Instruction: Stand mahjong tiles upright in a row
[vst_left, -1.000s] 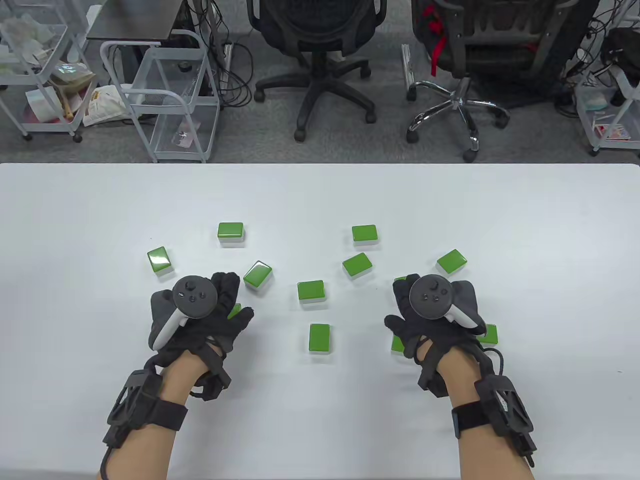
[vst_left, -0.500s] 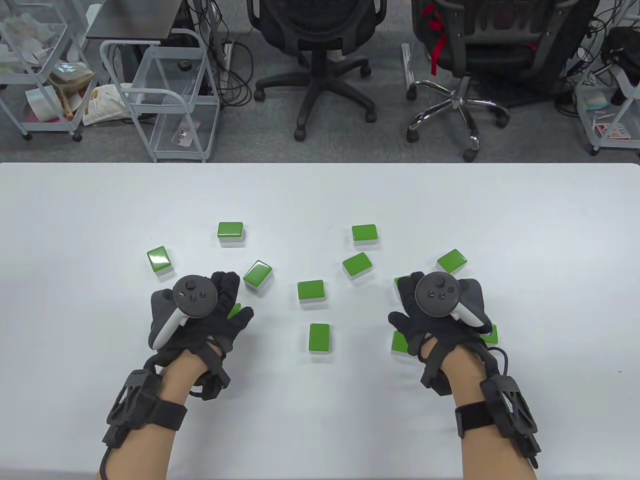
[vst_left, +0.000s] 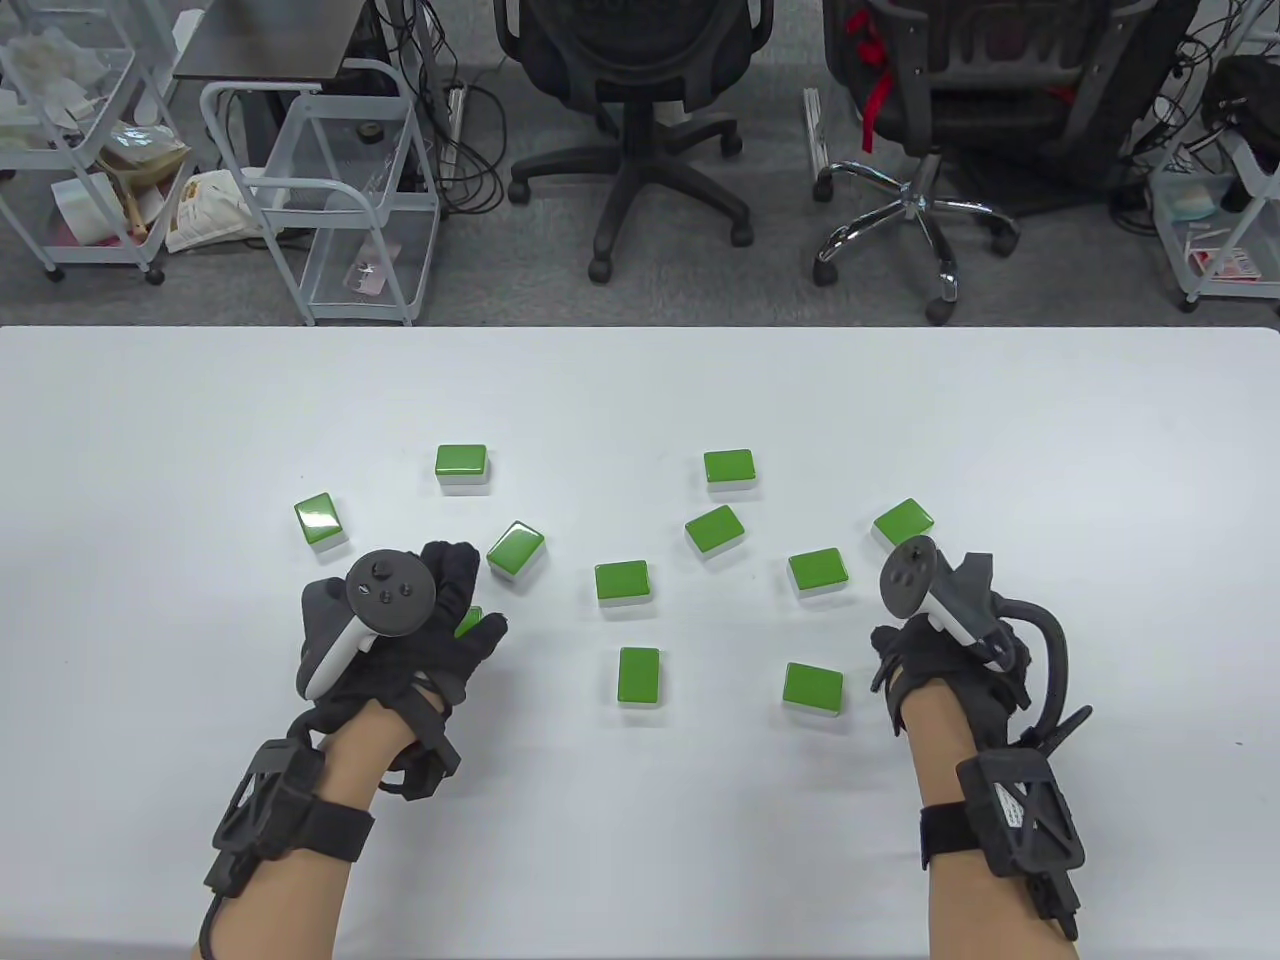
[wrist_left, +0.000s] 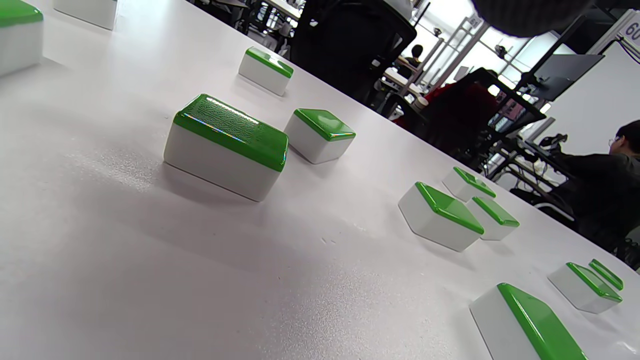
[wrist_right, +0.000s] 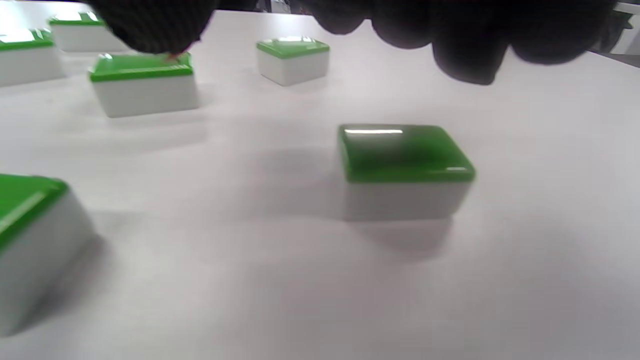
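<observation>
Several green-backed mahjong tiles lie flat and scattered on the white table (vst_left: 640, 400); none stands upright. My left hand (vst_left: 472, 592) rests palm down and holds nothing, with one tile (vst_left: 468, 620) partly hidden under its fingers. My right hand (vst_left: 950, 650) is rolled onto its side at the right, fingers pointing down. In the right wrist view its fingertips (wrist_right: 465, 55) and thumb (wrist_right: 150, 25) hang apart above a flat tile (wrist_right: 405, 165) without touching it. That tile is hidden under the hand in the table view. Two tiles (vst_left: 818, 571) (vst_left: 812, 688) lie just left of the right hand.
More flat tiles lie at the middle (vst_left: 622, 580) (vst_left: 638, 675) and farther back (vst_left: 461, 465) (vst_left: 728, 466) (vst_left: 903, 521). Office chairs (vst_left: 640, 100) and wire carts (vst_left: 340, 190) stand beyond the table's far edge.
My right hand has moved right and rolled onto its side, uncovering two tiles it lay over and covering the tile at far right. My left hand has not moved.
</observation>
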